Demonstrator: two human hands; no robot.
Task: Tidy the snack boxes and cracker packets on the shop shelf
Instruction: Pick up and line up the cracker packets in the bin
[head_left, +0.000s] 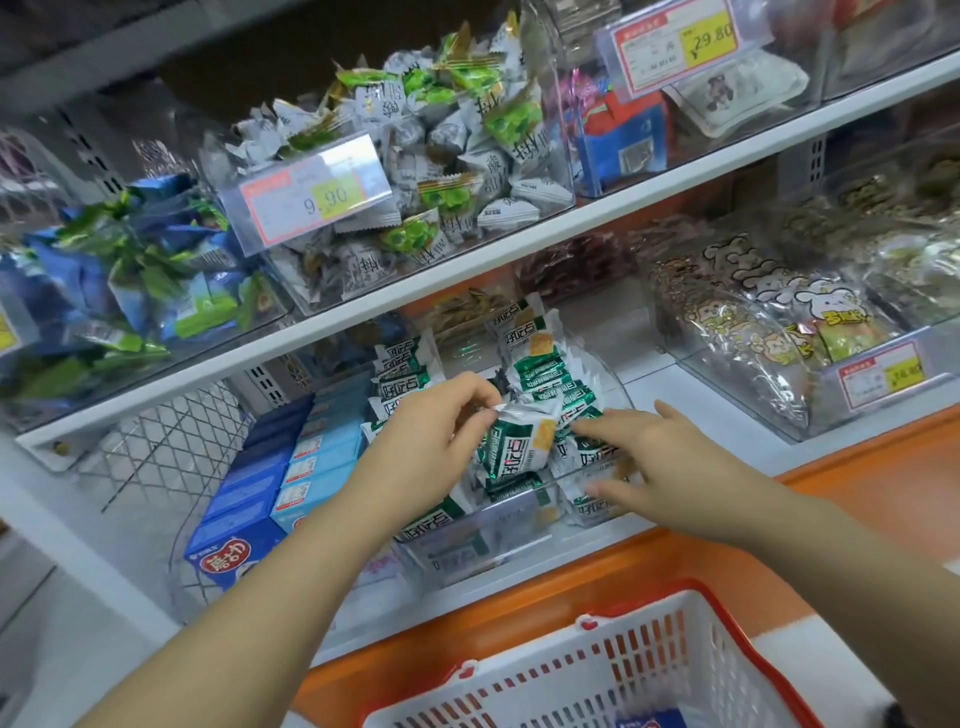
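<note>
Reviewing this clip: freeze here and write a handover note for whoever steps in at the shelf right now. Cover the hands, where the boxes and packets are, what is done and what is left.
Left hand: pinches the top edge of one green-and-white cracker packet above the clear bin.
Right hand: open, fingers straight over the loose packets at the bin's right side.
Blue snack boxes: in rows left of the bin.
Done: the boxes look lined up, and the rear packets stand in rows.
Left: place the held packet and straighten the jumbled front ones.
</note>
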